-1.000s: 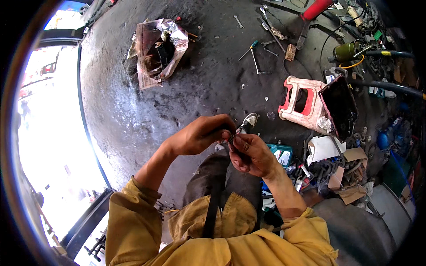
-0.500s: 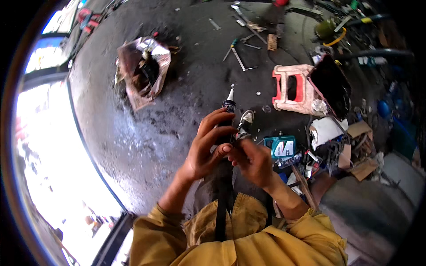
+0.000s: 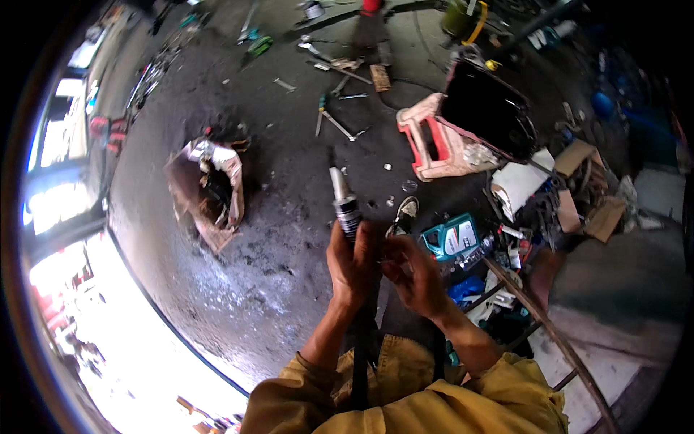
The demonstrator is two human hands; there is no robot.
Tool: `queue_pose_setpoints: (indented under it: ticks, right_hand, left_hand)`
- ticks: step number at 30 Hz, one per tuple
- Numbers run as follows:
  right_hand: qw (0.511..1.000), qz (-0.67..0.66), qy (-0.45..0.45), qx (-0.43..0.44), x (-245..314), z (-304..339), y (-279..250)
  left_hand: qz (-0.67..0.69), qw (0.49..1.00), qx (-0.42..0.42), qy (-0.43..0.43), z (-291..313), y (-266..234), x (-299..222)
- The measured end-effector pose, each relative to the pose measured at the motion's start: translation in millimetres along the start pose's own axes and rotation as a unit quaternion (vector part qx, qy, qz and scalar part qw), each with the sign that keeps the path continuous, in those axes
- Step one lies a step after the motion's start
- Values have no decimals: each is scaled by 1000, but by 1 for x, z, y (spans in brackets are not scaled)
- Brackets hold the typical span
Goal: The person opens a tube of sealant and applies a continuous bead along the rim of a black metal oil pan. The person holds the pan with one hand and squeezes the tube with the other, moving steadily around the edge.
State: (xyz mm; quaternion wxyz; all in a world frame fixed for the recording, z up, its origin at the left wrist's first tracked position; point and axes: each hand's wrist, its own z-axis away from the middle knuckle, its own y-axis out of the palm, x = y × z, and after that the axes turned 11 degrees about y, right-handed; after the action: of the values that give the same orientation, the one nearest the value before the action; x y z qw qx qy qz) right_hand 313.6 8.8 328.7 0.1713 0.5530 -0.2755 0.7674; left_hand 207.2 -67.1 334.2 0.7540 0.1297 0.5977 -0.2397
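My left hand [image 3: 350, 267] is wrapped round a dark sealant tube [image 3: 348, 215], which points up and away from me. A pale tapered nozzle [image 3: 337, 182] sits at its far end, and the tube's lower part is hidden by the fingers. Close beside it on the right is my right hand [image 3: 413, 275], its fingers bent and thumb and fingertips drawn together near my left hand. Whatever small thing those fingertips may pinch is too blurred to make out.
A crumpled foil-like bag [image 3: 231, 177] lies on the dark floor at left. Beyond my hands are wrenches [image 3: 336, 124]. To the right are a red-and-white plastic stool [image 3: 441, 148], a black bin [image 3: 491, 108], a teal oil jug [image 3: 452, 237], cardboard [image 3: 603, 217] and a rusty metal frame [image 3: 549, 329].
My left hand has turned and closed lower round the tube, whose nozzle now tilts left. The right hand has drawn slightly apart from it. The whole view has shifted.
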Motion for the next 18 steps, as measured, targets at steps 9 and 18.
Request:
queue_pose_setpoints:
  ticks: [9,18]
  right_hand:
    - [912,-209,296,-194,-64,-26,-55]
    - [907,-207,253,-265,-109,-59,-152]
  left_hand:
    - [-25,989,52,133,-21,135,39]
    - [142,960,187,-154,-52,240,39]
